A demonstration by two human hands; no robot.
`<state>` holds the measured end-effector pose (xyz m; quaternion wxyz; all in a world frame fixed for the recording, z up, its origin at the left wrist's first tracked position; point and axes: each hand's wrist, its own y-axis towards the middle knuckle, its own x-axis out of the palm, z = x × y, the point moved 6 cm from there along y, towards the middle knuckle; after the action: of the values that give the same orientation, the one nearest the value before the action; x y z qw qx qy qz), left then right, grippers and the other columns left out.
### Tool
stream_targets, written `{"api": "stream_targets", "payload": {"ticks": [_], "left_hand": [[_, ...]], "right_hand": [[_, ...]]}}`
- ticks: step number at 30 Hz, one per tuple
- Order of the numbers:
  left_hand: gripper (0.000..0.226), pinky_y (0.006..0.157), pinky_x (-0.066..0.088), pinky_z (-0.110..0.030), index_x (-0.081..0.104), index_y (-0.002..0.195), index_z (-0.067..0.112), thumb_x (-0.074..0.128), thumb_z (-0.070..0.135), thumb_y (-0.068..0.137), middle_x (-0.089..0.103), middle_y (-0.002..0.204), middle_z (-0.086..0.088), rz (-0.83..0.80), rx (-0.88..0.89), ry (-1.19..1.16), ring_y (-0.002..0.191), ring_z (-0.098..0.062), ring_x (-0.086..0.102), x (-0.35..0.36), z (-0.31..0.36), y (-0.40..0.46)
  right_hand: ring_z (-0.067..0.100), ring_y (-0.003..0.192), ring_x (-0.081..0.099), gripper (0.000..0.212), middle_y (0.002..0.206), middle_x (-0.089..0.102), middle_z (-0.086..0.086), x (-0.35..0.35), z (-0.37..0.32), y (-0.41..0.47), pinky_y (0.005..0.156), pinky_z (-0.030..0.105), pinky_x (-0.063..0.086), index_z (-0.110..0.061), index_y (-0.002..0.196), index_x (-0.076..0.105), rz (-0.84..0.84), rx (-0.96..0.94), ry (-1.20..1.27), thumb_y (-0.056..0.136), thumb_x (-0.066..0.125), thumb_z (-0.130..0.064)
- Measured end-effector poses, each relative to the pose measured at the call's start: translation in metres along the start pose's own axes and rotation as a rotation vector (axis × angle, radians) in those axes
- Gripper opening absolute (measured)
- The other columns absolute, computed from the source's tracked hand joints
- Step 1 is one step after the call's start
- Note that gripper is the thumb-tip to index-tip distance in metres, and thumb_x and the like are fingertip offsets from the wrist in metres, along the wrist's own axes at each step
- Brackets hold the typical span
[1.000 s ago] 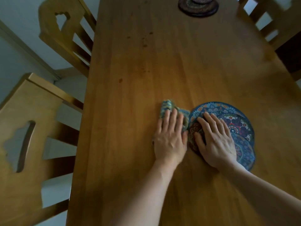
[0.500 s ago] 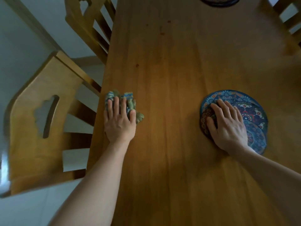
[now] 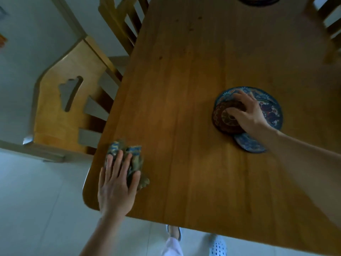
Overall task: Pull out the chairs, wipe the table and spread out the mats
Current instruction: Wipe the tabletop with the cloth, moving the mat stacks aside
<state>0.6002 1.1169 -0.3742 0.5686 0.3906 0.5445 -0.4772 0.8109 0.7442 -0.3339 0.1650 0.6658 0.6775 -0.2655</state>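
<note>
A crumpled blue-and-green cloth (image 3: 135,157) lies near the front left corner of the wooden table (image 3: 184,108). My left hand (image 3: 118,183) presses flat on the cloth with straight fingers. At the right, a stack of round patterned mats (image 3: 271,111) rests on the table. My right hand (image 3: 247,113) has its fingers curled over the dark top mat (image 3: 225,121) and grips it. A blue mat (image 3: 249,145) sticks out below the stack.
Two wooden chairs stand off the table's left side, one near (image 3: 70,111) and one farther back (image 3: 123,21). Another chair (image 3: 330,24) is at the far right. More round mats (image 3: 258,1) sit at the table's far end. My feet show below the front edge.
My left hand has slid the cloth from beside the mats to the left edge, then back toward the front corner. My right hand's fingers have curled onto the top mat, and the stack has shifted.
</note>
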Motion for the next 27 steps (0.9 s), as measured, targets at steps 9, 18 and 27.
{"api": "stream_targets", "payload": {"ticks": [9,18,27], "left_hand": [[0.066,0.118,0.019,-0.052,0.028,0.154,0.023,0.02,0.056,0.097,0.022,0.162,-0.001,0.02,0.072,-0.052,0.151,-0.025,0.01,0.014,0.178,-0.048],[0.056,0.121,0.017,-0.051,0.03,0.151,0.029,0.032,0.04,0.096,0.023,0.162,0.005,-0.23,0.514,-0.313,0.151,-0.019,0.009,0.025,0.346,-0.084],[0.075,0.121,0.001,-0.049,0.026,0.153,0.033,0.056,0.06,0.089,0.01,0.163,0.012,-0.072,0.033,-0.466,0.15,-0.009,-0.007,-0.011,0.159,-0.008]], "right_hand": [[0.014,0.135,0.037,0.033,0.138,0.054,-0.002,-0.036,0.025,-0.127,0.113,0.04,0.033,-0.012,0.123,0.062,0.275,-0.275,-0.077,0.092,0.051,-0.015],[0.006,0.133,0.042,0.05,0.14,0.052,-0.005,-0.04,0.072,-0.219,0.114,0.035,0.034,-0.018,0.129,0.059,0.283,-0.06,0.206,0.094,0.034,-0.043],[0.026,0.15,0.011,0.062,0.161,0.022,0.008,0.014,0.065,-0.217,0.119,0.051,0.007,-0.018,0.151,0.035,0.081,-0.169,-0.639,0.099,0.029,-0.051]]}}
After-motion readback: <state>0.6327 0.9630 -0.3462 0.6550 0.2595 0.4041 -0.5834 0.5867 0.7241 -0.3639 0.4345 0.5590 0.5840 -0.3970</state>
